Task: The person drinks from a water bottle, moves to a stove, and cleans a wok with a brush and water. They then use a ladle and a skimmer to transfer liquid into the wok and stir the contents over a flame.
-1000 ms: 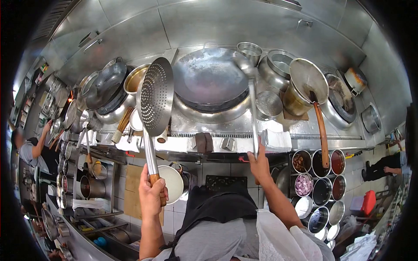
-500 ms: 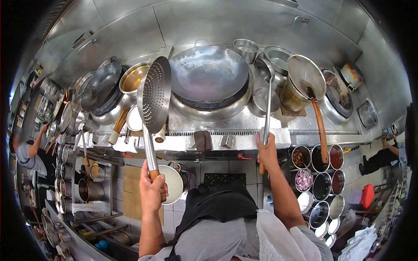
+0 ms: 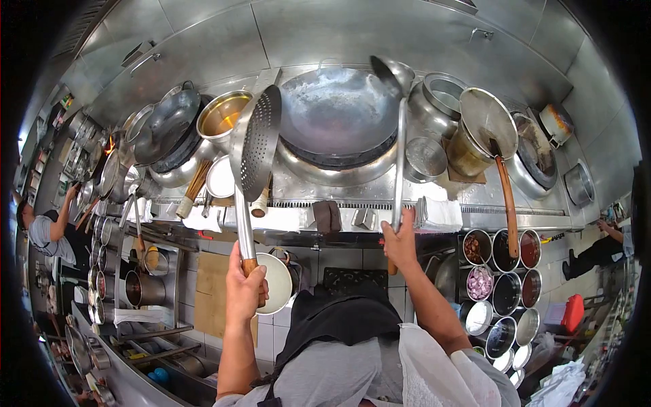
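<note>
My left hand is wrapped around the wooden end of a perforated skimmer, whose round head stands upright in front of the wok's left side. My right hand grips the long metal handle of a ladle; its dark bowl is raised at the right rim of the wok. Between the two tools sits a large wok on its burner ring, with no food visible in it. A metal pot of yellowish liquid stands just left of the skimmer.
On the right, a mesh strainer rests over a metal pot. A small metal bowl and folded white cloths lie near the ladle. Seasoning containers stand lower right. Another wok is left. A person works far left.
The ladle has swung left from beside the metal pots to the wok's right rim, my right hand moving left with it. The skimmer stays in my left hand, its head still upright.
</note>
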A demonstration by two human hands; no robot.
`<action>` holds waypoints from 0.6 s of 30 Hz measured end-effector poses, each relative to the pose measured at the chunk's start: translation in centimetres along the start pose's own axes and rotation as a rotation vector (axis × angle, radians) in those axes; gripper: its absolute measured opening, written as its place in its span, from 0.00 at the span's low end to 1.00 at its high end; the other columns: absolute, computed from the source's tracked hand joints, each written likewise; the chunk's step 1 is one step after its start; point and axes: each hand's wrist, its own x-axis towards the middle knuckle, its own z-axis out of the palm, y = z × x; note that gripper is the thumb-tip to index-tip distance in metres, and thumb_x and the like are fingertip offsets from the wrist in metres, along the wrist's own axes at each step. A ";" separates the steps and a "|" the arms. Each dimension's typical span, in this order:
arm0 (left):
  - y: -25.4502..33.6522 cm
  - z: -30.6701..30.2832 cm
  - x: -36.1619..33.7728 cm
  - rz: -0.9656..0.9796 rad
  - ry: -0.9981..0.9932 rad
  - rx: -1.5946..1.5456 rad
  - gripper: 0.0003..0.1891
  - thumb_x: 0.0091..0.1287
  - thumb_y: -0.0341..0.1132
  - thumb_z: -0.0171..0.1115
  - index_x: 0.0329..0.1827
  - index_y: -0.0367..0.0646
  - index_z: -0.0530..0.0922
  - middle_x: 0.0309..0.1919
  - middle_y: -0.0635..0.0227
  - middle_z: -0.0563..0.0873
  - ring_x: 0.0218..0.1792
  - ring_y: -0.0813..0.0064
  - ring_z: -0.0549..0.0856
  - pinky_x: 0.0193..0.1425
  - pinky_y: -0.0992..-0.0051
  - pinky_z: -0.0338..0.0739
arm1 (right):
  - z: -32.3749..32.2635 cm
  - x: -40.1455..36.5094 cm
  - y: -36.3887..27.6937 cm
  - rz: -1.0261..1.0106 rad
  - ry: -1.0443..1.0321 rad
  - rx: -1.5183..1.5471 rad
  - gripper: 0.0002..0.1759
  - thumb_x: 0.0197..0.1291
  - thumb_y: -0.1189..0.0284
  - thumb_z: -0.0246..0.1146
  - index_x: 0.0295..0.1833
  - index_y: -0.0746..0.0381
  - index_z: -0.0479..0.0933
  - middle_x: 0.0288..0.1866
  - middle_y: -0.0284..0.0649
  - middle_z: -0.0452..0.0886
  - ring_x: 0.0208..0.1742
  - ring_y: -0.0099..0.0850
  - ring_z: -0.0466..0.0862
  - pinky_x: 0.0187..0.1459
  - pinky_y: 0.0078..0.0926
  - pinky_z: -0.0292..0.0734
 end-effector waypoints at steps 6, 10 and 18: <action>-0.2 -0.4 0.0 0.007 -0.023 -0.001 0.39 0.63 0.24 0.56 0.77 0.41 0.50 0.20 0.72 0.74 0.14 0.84 0.73 0.16 0.79 0.70 | 2.4 0.0 2.4 0.099 -0.143 -0.211 0.31 0.64 0.71 0.61 0.70 0.60 0.58 0.47 0.59 0.81 0.51 0.55 0.82 0.53 0.42 0.74; -0.5 -0.7 0.4 0.009 -0.022 -0.039 0.40 0.62 0.23 0.56 0.78 0.41 0.49 0.23 0.72 0.75 0.15 0.83 0.73 0.15 0.80 0.70 | 2.5 -0.6 2.4 0.079 -0.165 -0.305 0.31 0.64 0.70 0.61 0.69 0.59 0.58 0.47 0.61 0.81 0.51 0.62 0.80 0.52 0.49 0.73; -0.6 -1.0 0.6 -0.025 -0.032 -0.033 0.40 0.63 0.24 0.56 0.78 0.44 0.49 0.20 0.74 0.73 0.14 0.84 0.72 0.15 0.81 0.67 | 2.2 -0.7 3.9 -0.043 -0.118 -0.327 0.31 0.63 0.70 0.61 0.69 0.59 0.59 0.41 0.55 0.81 0.42 0.49 0.84 0.46 0.39 0.76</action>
